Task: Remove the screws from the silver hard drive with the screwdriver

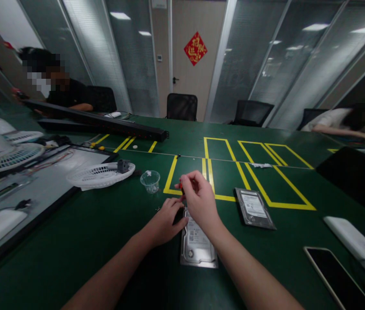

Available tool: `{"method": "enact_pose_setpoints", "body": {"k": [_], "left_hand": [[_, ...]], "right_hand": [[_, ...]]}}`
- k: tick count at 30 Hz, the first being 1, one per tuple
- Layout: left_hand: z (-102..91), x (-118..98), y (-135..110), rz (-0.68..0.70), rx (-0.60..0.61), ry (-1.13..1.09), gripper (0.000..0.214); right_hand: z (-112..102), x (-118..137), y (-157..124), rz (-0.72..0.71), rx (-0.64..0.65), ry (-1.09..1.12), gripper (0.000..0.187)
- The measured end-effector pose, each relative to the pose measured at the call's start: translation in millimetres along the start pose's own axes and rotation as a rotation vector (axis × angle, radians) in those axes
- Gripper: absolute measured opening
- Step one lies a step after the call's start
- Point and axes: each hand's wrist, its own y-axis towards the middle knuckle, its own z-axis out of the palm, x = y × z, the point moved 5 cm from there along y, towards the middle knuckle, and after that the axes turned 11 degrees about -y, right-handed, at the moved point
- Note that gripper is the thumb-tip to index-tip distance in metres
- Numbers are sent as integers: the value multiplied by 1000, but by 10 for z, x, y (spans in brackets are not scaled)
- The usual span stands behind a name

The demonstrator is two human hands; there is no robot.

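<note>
in the head view, a flat metal hard drive (198,247) lies at the near middle of a smooth green tabletop (98,228), its silvery casing rectangular with contoured edges and a printed label. the right hand (198,196) is curled over its far end, thumb and fingers pinching a small red tool (181,187) that they mostly hide. the left hand (170,217) sits low at the drive's far left corner, fingers bent, thumb at the casing's edge; whether it grips anything, i cannot tell. farther left stands a clear, thin-walled plastic cup (150,183), round and tapering, and beyond it to the left a white, slotted plastic grille (101,176) with a curved outline. to the right lies a second hard drive (254,209), white-labelled, near straight strips of yellow tape (290,206). at the near right are a glossy black phone (337,275) and a smooth white slab (357,245) with rounded corners
</note>
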Motion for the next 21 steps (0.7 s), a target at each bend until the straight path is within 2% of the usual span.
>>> {"method": "enact_pose_setpoints", "body": {"k": [6,15,21], "left_hand": [[-4,-12,1,8,-3,2,39],[-24,-46,6,1,1,-9,41],[-12,-26,2,3,-5,-1,38]], "right_hand": [[13,-17,-1,66,13,105,26],[7,-32,7,89,-21,79,31],[2,-14,7,72,16,83,30]]}}
